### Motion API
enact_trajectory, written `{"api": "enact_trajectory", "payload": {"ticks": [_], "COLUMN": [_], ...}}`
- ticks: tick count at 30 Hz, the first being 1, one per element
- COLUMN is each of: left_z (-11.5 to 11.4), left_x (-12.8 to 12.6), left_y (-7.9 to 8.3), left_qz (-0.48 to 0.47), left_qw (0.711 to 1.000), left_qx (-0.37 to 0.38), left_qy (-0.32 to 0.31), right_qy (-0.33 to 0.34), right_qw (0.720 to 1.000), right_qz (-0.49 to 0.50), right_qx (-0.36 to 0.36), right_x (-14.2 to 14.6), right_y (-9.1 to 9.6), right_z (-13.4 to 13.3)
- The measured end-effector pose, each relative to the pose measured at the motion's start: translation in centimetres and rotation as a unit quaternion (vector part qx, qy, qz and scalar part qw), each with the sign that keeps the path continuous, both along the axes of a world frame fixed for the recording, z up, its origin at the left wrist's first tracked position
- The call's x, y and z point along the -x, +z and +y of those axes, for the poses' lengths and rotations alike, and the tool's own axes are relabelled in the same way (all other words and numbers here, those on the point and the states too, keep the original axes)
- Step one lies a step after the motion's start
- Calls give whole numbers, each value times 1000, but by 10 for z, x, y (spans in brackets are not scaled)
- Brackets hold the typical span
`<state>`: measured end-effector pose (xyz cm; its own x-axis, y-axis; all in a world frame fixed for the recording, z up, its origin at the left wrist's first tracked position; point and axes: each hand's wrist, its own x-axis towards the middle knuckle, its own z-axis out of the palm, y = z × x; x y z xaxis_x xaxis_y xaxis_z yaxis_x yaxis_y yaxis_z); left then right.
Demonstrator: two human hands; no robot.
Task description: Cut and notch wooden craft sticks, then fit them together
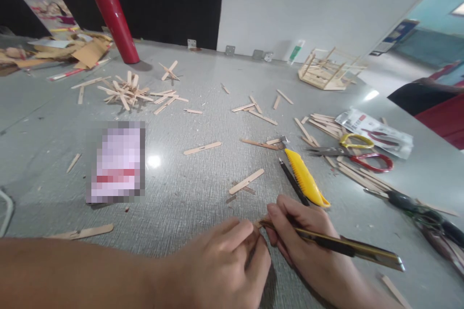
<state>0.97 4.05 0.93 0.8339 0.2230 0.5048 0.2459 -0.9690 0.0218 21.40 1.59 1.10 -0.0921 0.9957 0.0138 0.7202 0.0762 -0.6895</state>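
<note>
Gripping snugly, right hand (311,252) is holding knife (350,246), likely light, stiff, best taken mid-body; left hand (223,258) is curling, hold unclear.

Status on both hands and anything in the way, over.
Right hand: closed around slim gold-and-black tool. Left hand: curled closed beside it, contents mostly hidden. Yellow tool lies close ahead.

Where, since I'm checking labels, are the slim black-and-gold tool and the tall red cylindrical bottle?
Slim black-and-gold tool (344,245), head view: on its shaft.
Tall red cylindrical bottle (116,24), head view: on its body.
</note>
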Motion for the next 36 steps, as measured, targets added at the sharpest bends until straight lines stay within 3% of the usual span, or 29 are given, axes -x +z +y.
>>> {"api": "enact_trajectory", "payload": {"ticks": [5, 12, 19, 21, 25, 28, 32, 36], "left_z": [-1, 0, 0, -1, -2, 2, 11, 20], "left_x": [1, 2, 2, 3, 3, 2, 0, -1], "left_y": [1, 5, 2, 2, 5, 10, 8, 1], "left_qz": [-2, 10, 15, 15, 19, 41, 82, 97], "left_qw": [1000, 1000, 1000, 1000, 1000, 998, 972, 964], "left_qx": [-15, -22, -10, -7, 1, 57, 218, 229], "left_qy": [1, -3, -1, 2, 9, -6, 27, 97], "right_qy": [8, 64, 40, 34, -9, -23, -50, -65], "right_qw": [998, 995, 982, 984, 996, 999, 998, 995], "right_qz": [-31, -15, -109, -93, -42, -14, 23, -7], "right_qx": [-48, -78, -149, -147, -73, -46, -24, -72], "right_x": [1, 0, 11, 12, 7, 4, 2, -9], "right_y": [1, 19, 28, 28, 17, 7, 5, 11], "right_z": [-1, -7, -3, 0, 0, -2, -1, 6]}}
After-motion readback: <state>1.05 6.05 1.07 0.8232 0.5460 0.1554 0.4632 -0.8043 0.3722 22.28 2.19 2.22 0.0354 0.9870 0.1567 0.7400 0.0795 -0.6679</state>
